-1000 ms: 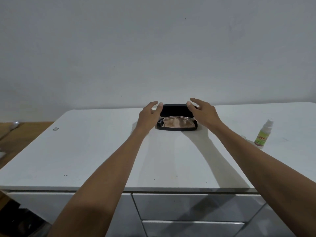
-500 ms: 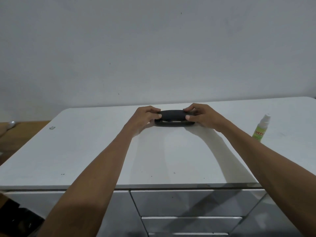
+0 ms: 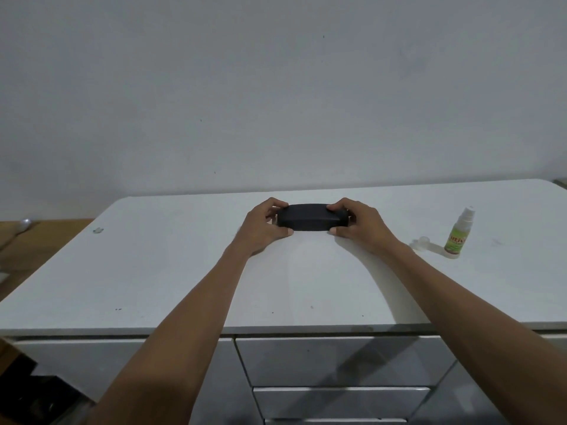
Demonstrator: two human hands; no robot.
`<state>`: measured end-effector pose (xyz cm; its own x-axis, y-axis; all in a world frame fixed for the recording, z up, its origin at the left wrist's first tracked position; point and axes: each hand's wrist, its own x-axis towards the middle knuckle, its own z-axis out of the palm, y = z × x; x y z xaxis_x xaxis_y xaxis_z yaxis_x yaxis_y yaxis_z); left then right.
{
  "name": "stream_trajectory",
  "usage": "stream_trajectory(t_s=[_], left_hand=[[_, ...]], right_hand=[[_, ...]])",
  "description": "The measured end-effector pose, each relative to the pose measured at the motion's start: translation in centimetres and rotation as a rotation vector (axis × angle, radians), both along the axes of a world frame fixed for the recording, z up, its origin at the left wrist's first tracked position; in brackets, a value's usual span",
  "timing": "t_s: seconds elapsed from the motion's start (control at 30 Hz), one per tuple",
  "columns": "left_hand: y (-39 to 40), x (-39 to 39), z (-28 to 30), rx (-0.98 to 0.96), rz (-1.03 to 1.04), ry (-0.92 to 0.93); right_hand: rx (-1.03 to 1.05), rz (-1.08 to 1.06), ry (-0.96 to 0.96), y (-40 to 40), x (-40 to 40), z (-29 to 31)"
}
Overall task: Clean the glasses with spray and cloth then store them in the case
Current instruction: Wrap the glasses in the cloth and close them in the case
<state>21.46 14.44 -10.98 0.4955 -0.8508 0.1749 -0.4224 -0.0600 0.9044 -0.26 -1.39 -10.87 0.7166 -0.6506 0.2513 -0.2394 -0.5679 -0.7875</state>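
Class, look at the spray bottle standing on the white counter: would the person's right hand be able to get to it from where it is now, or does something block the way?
Probably yes. The right hand grips the black case, so it must let go first. Between it and the spray bottle lies bare counter, with only a small clear cap beside the bottle.

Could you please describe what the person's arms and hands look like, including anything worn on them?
Both arms are bare as far as the view shows, with no sleeves. The left hand and right hand wear no gloves, and no rings, watch or bracelets are visible.
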Motion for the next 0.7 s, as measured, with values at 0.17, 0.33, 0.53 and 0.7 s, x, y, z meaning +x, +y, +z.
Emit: stream_trajectory(t_s=[0.17, 0.33, 0.53, 0.7], left_hand=[[-0.6, 0.2, -0.4, -0.035, 0.045, -0.051], [-2.3, 1.4, 0.7, -0.076, 0.066, 0.088], [-6.0, 3.8, 2.0, -0.108, 0.052, 0.185], [-8.4, 5.6, 1.9, -0.077, 0.085, 0.118]], right_hand=[[-0.030, -0.032, -0.002, -0.2, 0.3, 0.0], [-0.032, -0.047, -0.004, -2.0, 2.0, 1.0], [-0.081, -0.060, 0.027, -6.0, 5.8, 2.1], [-0.107, -0.065, 0.073, -8.0, 7.8, 2.0]])
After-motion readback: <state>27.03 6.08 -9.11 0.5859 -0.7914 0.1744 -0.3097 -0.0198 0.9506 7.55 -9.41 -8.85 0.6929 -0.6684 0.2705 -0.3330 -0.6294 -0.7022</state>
